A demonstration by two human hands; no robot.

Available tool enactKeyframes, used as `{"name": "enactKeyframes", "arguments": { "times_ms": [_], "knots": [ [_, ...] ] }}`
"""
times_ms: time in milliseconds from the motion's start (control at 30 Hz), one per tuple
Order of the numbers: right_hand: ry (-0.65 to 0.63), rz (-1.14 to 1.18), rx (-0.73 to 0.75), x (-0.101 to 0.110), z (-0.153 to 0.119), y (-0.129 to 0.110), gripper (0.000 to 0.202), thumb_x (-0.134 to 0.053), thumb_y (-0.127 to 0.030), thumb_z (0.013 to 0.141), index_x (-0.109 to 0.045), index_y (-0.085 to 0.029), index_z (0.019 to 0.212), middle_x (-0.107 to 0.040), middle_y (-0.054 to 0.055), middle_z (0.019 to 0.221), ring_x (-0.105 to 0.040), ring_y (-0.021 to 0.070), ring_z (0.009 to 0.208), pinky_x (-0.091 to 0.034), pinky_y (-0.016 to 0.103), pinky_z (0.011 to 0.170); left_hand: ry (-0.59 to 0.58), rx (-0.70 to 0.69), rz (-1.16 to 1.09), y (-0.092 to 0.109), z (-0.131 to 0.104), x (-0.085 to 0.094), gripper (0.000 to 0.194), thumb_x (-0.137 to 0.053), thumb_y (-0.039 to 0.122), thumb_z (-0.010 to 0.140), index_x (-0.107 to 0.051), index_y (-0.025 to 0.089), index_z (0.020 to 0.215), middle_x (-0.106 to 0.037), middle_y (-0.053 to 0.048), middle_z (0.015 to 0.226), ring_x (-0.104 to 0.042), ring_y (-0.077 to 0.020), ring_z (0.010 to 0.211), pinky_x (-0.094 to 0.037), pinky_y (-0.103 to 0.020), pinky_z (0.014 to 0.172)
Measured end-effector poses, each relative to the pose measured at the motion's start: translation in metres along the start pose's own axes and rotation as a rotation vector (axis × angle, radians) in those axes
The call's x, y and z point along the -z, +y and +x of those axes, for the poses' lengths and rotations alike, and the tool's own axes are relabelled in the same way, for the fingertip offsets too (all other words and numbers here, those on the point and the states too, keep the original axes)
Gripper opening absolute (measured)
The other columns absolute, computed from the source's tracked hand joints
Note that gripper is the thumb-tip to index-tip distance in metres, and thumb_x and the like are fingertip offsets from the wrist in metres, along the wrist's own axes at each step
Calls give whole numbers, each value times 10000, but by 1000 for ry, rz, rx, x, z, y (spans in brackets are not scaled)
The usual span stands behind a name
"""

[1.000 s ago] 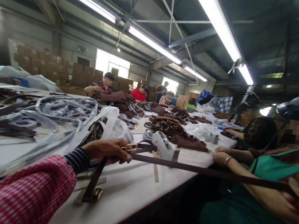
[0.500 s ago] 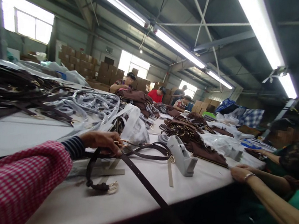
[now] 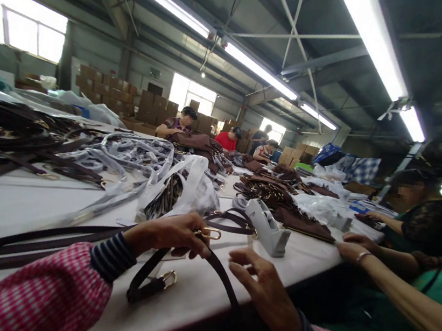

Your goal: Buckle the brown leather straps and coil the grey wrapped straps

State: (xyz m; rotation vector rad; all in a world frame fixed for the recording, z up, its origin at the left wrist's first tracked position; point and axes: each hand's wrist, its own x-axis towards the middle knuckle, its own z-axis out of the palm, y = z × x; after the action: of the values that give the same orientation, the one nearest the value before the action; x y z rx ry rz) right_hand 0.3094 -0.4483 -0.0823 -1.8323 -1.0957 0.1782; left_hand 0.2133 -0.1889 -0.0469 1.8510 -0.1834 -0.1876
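Note:
My left hand [image 3: 175,233] is closed around a dark brown strap [image 3: 224,274], with a gold clasp [image 3: 212,234] sticking out past its fingertips. One part of the strap loops down under this hand to a gold buckle [image 3: 169,278] near the table. Another part arcs right and drops over the table edge. Just right of that arc hovers my right hand [image 3: 269,291], fingers bent and apart, with nothing visible in them. A grey tape dispenser [image 3: 265,228] stands beyond both hands, beside another coiled brown strap [image 3: 233,227].
Dark straps [image 3: 13,133] and plastic-wrapped straps [image 3: 137,149] are heaped at the left. A clear plastic bag [image 3: 198,184] lies ahead. Brown pouches [image 3: 299,222] are piled behind the dispenser. A co-worker in green [image 3: 423,300] sits close on my right, hands at the table edge.
My right hand has come into view from the lower right. My left hand has moved right and slightly down with the strap, which now bends in an arc instead of running straight.

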Motion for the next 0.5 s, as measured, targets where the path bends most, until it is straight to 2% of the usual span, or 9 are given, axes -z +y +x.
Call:
{"name": "enactKeyframes", "arguments": {
  "times_ms": [33,67,133,200,267,400,500],
  "knots": [
    [-115,124,-7,-17,20,-12,352,-689,-530,910,-740,-202,1027,-753,87,963,-693,221,867,-547,294,707,12,-16,-4,1,-2,1,282,-835,398,719,-720,141,693,-572,34,535,-390,-51,372,-260,-181,349],
    [-245,243,-43,-31,37,-23,396,-684,-550,902,-725,-174,1018,-741,72,851,-666,178,712,-510,259,598,33,-30,-12,2,-5,4,290,-831,401,722,-714,137,697,-565,35,539,-397,-51,378,-264,-181,357],
    [-388,409,-95,-51,62,-37,450,-702,-577,866,-703,-137,958,-617,-10,583,-464,87,431,-336,199,410,88,-45,-48,1,-11,13,311,-818,417,735,-701,130,711,-557,34,550,-407,-54,391,-270,-185,370],
    [-401,490,-119,-59,75,-41,458,-728,-580,836,-685,-126,881,-442,-87,449,-273,43,351,-180,188,353,131,-65,-66,-1,-18,24,336,-796,438,768,-693,122,716,-555,28,563,-397,-51,406,-261,-187,380],
    [-362,525,-130,-58,78,-36,443,-747,-565,824,-674,-128,834,-354,-115,420,-224,34,344,-134,189,343,184,-87,-63,-4,-23,36,363,-780,465,795,-691,119,730,-580,12,598,-392,-50,432,-251,-185,389],
    [-322,570,-226,-50,64,-15,401,-769,-528,824,-659,-149,893,-343,-131,417,-206,33,331,-130,180,324,378,-61,-17,-13,-32,64,420,-810,516,745,-621,142,715,-598,3,637,-420,-60,451,-287,-186,398],
    [-320,552,-293,-48,50,2,380,-773,-506,830,-652,-157,920,-380,-127,404,-219,33,322,-118,174,329,556,22,176,-21,-42,88,373,-760,490,755,-636,147,838,-665,-37,734,-572,-132,550,-449,-243,513]
  ]
}}
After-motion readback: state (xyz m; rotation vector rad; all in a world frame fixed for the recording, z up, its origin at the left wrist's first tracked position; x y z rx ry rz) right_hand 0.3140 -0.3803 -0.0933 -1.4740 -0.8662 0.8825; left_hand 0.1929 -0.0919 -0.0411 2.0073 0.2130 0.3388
